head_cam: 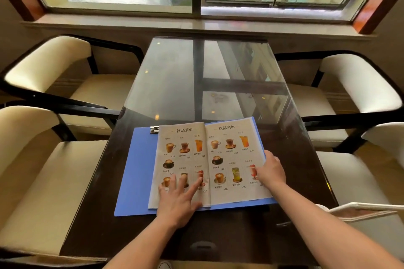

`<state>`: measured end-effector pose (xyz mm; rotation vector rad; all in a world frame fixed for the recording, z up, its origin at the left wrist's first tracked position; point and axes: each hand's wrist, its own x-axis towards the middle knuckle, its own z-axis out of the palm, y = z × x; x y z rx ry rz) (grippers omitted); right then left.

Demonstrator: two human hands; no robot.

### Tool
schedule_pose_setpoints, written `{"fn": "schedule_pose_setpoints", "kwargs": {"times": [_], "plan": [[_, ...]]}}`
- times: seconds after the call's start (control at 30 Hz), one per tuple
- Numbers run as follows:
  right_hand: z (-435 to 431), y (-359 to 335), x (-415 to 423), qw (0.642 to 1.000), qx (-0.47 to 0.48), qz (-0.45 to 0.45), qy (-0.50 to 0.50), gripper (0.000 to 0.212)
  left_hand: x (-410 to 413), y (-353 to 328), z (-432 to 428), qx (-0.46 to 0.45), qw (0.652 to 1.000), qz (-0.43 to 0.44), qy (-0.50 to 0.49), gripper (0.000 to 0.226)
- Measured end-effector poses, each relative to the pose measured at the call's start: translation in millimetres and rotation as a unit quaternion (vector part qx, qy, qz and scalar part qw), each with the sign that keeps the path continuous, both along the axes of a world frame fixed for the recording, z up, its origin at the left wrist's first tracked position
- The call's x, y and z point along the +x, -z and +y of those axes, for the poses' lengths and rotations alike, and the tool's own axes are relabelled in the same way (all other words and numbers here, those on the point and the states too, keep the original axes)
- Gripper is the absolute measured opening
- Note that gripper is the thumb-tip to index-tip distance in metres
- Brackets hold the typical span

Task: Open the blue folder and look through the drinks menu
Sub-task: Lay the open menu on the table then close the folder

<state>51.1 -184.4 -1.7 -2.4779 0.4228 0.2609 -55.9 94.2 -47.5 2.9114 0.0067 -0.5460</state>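
The blue folder (133, 172) lies open and flat at the near edge of the glass-topped table (175, 85), its metal clip (154, 129) at the far left of the pages. Two pages of the drinks menu (229, 159) face up, both showing pictured coffees and iced drinks with prices.

The left hand (178, 201) rests open on the lower part of the left page (181, 155), fingers spread and flat, one fingertip beside a red drink. The right hand (270, 171) sits at the outer edge of the right page, fingers curled over that edge; whether it has actually pinched a sheet cannot be told, since the fingertips are hidden.

The step in hand looks like turning to the next page. To do it well, the right hand should lift only the top sheet by its outer edge and sweep it leftward over the spine, while the left hand holds the left page down until the sheet arrives, then slides clear. Pulling slowly keeps the thin paper from creasing or tearing at the binding.
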Motion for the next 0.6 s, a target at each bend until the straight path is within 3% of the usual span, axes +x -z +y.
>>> {"fn": "schedule_pose_setpoints", "kwargs": {"times": [0.17,0.3,0.47,0.6], "plan": [[-2.0,9.3,-8.0,0.998,-0.052,0.026,-0.022,0.032,3.5,-0.4,3.3,-0.008,1.0,0.015,-0.017,0.082],[-2.7,16.0,-18.7,0.992,-0.108,0.036,-0.045,0.037,8.2,-0.4,9.9,0.002,0.999,0.027,-0.033,0.084],[-3.9,21.2,-29.6,0.988,-0.134,0.027,-0.065,0.033,4.5,-7.6,23.8,-0.012,0.994,-0.041,-0.099,0.072],[-4.5,20.9,-32.1,0.99,-0.128,0.023,-0.063,0.035,6.1,-17.2,48.8,-0.005,0.987,-0.044,-0.157,0.078]]}}
